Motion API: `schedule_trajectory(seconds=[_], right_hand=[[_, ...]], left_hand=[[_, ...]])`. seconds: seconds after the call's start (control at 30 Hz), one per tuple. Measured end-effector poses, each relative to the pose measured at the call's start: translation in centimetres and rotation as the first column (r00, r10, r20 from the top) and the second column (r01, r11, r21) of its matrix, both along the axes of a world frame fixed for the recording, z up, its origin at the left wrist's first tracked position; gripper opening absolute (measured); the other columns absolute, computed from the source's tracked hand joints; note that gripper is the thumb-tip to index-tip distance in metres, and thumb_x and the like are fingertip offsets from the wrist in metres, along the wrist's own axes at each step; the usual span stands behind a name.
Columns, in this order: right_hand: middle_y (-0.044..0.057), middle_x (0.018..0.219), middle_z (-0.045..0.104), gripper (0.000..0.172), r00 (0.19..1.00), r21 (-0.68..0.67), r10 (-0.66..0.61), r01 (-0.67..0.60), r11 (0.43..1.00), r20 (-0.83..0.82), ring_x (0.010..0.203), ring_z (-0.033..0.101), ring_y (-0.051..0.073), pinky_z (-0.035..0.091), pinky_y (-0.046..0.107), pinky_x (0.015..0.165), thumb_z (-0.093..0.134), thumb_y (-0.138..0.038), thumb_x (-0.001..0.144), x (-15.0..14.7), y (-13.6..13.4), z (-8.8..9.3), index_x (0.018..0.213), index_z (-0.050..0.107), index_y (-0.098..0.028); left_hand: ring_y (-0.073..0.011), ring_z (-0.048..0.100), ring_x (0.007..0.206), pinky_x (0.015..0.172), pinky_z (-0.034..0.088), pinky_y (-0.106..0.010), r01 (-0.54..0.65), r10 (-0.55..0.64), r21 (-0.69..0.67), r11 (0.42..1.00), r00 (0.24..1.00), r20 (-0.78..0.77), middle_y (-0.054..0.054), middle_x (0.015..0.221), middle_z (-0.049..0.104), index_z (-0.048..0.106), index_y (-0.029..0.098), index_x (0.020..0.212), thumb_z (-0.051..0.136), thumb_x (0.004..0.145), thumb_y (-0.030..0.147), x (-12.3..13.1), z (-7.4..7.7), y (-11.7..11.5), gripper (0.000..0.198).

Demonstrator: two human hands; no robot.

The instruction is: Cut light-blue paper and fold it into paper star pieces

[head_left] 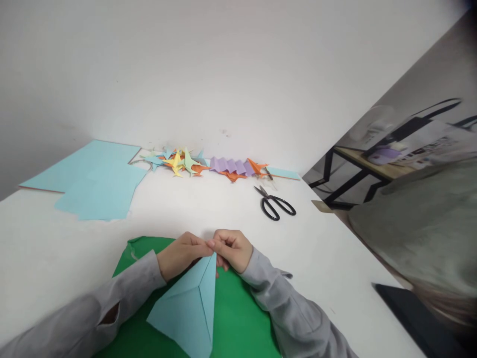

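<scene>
A light blue sheet of paper (186, 308), folded with creases that run toward a narrow tip, lies over a green mat (238, 323). Its tip points away from me. My left hand (184, 253) pinches the paper at that tip, thumb and fingers pressed together. Right beside it, my right hand (233, 248) grips the same tip, its fingers curled and its thumb meeting the left one. The very end of the tip is hidden under my fingers.
Black-handled scissors (274, 201) lie beyond my right hand. Light blue sheets (100, 174) are stacked at the back left. Folded paper stars (179, 161) and a purple pleated strip (231, 166) line the wall. A dark flat object (402, 313) sits at the table's right edge.
</scene>
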State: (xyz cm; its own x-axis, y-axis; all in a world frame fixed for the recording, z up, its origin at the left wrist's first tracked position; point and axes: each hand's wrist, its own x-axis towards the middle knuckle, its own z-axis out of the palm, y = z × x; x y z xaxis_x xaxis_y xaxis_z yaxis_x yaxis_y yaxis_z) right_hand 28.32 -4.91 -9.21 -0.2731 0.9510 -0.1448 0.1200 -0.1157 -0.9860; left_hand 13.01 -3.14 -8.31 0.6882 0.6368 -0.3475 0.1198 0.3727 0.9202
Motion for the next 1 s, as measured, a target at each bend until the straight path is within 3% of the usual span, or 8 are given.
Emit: schedule_trajectory(seconds=[0.13,0.33,0.47,0.63,0.87,1.0], right_hand=[[-0.007,0.034,0.046,0.045,1.000,0.010,0.008,-0.008,1.000,0.003,0.026,0.036,0.003,0.025,0.015,0.028,0.055,-0.054,0.071,-0.05,-0.02,0.19,0.048,0.045,-0.017],[-0.006,0.039,0.052,0.028,1.000,-0.009,0.016,-0.016,1.000,-0.021,0.030,0.043,0.005,0.033,0.016,0.032,0.064,-0.040,0.065,0.22,0.08,0.26,0.058,0.050,-0.017],[-0.007,0.040,0.052,0.024,1.000,-0.003,0.022,-0.022,1.000,-0.019,0.031,0.044,0.005,0.035,0.016,0.032,0.063,-0.036,0.065,0.33,0.05,0.17,0.060,0.050,-0.017],[-0.007,0.039,0.052,0.020,1.000,-0.015,0.021,-0.021,1.000,0.013,0.031,0.046,0.006,0.036,0.016,0.033,0.062,-0.031,0.064,0.28,-0.16,0.33,0.059,0.049,-0.017],[-0.006,0.039,0.053,0.016,0.993,0.012,-0.057,0.059,0.998,-0.106,0.031,0.045,0.006,0.035,0.016,0.033,0.060,-0.029,0.064,-0.12,-0.20,0.61,0.057,0.050,-0.017],[-0.006,0.039,0.054,0.016,0.987,0.062,-0.094,0.103,0.993,-0.134,0.032,0.046,0.007,0.036,0.017,0.034,0.060,-0.027,0.064,-0.20,-0.14,0.72,0.056,0.050,-0.018]], left_hand=[[-0.0085,0.040,0.045,0.045,0.027,-0.023,0.029,-0.015,0.150,0.988,0.995,-0.094,0.000,0.051,0.057,0.065,0.010,0.061,0.049,0.071,0.030,-0.07,0.26,0.01,0.027],[-0.0062,0.021,0.040,0.041,0.016,-0.023,0.025,0.009,0.199,0.980,0.985,-0.171,0.009,0.039,0.027,0.048,0.016,0.048,0.047,0.068,0.027,-0.44,0.33,0.41,0.023],[-0.0065,0.025,0.041,0.041,0.021,-0.022,0.050,0.003,0.286,0.957,0.983,-0.182,0.008,0.041,0.029,0.042,0.017,0.047,0.045,0.069,0.027,-0.51,0.58,0.55,0.024],[-0.0072,0.031,0.042,0.042,0.027,-0.021,0.078,-0.024,0.287,0.955,0.982,-0.186,0.007,0.043,0.032,0.041,0.017,0.047,0.045,0.068,0.028,-0.49,0.66,0.50,0.024],[-0.0064,0.023,0.041,0.042,0.016,-0.023,0.015,0.032,0.316,0.949,0.990,-0.141,0.008,0.041,0.028,0.049,0.015,0.052,0.045,0.069,0.027,-0.59,0.17,0.65,0.022],[-0.0060,0.017,0.042,0.042,0.012,-0.024,-0.022,0.061,0.282,0.959,0.990,-0.128,0.008,0.042,0.022,0.044,0.016,0.049,0.047,0.070,0.029,-0.62,0.47,0.71,0.024]])
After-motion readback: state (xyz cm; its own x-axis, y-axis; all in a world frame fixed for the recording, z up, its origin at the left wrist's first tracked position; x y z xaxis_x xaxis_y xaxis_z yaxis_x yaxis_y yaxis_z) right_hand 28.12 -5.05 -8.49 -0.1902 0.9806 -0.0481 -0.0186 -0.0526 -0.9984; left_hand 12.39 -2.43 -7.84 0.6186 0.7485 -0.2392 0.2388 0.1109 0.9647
